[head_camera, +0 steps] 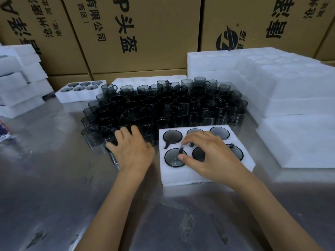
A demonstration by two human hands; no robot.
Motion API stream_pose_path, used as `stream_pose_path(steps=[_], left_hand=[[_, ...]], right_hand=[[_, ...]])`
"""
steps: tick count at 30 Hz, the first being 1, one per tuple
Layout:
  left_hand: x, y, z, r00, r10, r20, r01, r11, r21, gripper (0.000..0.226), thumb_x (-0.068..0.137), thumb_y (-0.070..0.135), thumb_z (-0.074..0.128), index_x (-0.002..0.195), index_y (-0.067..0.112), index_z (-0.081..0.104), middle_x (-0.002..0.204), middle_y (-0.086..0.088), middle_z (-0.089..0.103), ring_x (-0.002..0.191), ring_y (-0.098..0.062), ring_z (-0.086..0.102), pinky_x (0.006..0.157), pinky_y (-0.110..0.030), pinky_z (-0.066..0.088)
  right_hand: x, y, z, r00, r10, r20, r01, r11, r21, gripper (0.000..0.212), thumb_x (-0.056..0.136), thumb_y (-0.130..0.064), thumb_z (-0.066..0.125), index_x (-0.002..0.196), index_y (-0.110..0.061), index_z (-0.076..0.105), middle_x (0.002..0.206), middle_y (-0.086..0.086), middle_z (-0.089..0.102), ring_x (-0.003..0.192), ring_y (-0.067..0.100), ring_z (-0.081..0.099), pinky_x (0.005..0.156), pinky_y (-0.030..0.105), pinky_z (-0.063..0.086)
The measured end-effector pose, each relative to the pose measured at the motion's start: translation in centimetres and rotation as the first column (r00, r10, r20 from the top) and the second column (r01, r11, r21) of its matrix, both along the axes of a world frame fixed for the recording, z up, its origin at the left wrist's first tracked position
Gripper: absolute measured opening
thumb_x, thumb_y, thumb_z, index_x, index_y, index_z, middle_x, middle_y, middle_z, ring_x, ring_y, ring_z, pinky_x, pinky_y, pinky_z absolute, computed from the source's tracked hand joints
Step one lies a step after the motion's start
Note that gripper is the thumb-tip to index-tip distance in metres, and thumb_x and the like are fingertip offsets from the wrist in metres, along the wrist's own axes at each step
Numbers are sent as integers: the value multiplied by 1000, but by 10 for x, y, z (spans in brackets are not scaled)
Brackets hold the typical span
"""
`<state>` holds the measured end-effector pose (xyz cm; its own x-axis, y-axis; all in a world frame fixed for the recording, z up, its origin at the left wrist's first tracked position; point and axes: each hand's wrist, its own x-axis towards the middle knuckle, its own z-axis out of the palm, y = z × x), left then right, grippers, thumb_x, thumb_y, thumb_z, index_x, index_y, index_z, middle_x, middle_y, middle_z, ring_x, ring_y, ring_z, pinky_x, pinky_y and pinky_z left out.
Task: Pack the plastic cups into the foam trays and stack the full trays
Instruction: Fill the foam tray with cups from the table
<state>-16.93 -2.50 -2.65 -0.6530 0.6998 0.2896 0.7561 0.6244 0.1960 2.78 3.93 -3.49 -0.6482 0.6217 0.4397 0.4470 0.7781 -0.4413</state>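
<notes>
A white foam tray lies in front of me on the metal table, its six holes each holding a dark smoky plastic cup. My right hand rests over the tray's middle, fingers spread above the front cups, gripping nothing that I can see. To the left, my left hand reaches down onto the near edge of a big cluster of loose dark cups, fingers curled around one cup that the hand mostly hides.
Another filled foam tray sits at the back left, beside a leaning stack of foam trays. Tall piles of empty foam trays stand on the right. Cardboard boxes wall off the back. The steel table stretches toward me.
</notes>
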Motion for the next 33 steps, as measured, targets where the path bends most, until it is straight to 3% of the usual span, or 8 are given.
stream_pose_path(steps=[10,15,18,21,23,26,30,33], left_hand=[[-4,-1,1,998,-63,25,63,998,-5,33,96,27,46,127,14,47,118,-9,59,112,-31,54,96,-49,36],[0,-2,6,990,-97,-106,103,993,54,28,96,26,47,119,13,57,112,-9,60,109,-29,49,91,-43,35],[7,-3,10,967,-255,-30,254,934,252,21,97,22,47,108,11,62,99,-7,62,99,-27,51,82,-41,44],[19,-1,9,904,-389,179,321,891,320,20,99,26,45,98,11,59,76,-6,64,75,-28,61,67,-42,51],[23,1,6,879,-384,282,305,909,284,28,100,35,45,99,11,58,68,-8,62,68,-28,61,61,-39,48],[21,4,3,878,-320,357,236,936,260,47,99,46,45,81,4,57,63,-7,58,63,-23,57,52,-32,40],[18,4,-1,856,-281,434,204,955,215,52,96,51,47,67,7,47,62,-1,53,57,-16,50,48,-28,30],[15,3,3,836,-303,457,204,946,253,51,95,51,48,72,6,51,62,-2,54,56,-18,49,48,-28,31]], right_hand=[[1,2,0,989,-39,-141,36,999,-21,11,98,-26,60,102,-24,69,101,-17,67,101,3,53,94,35,46],[22,21,10,941,-298,-161,304,952,15,10,92,-21,63,98,-21,71,99,-8,69,98,18,58,87,38,47],[42,35,11,838,-532,-123,517,845,-137,21,92,-27,61,110,-20,69,112,-1,69,110,26,58,88,38,47],[59,45,11,801,-590,102,579,721,-381,33,97,-44,53,96,-13,64,96,4,67,101,32,63,79,38,46],[64,46,13,832,-521,188,533,660,-529,59,99,-55,45,97,1,65,94,14,70,98,34,64,78,35,47],[66,44,14,865,-489,113,434,616,-657,67,93,-60,53,120,0,62,124,18,65,115,30,61,103,44,45],[65,38,25,832,-520,-194,55,424,-904,41,87,-49,69,113,-17,69,91,3,78,75,18,74,61,30,60],[68,36,33,856,-429,-288,-109,394,-913,38,89,-47,66,110,-16,74,101,13,77,86,27,73,74,41,59]])
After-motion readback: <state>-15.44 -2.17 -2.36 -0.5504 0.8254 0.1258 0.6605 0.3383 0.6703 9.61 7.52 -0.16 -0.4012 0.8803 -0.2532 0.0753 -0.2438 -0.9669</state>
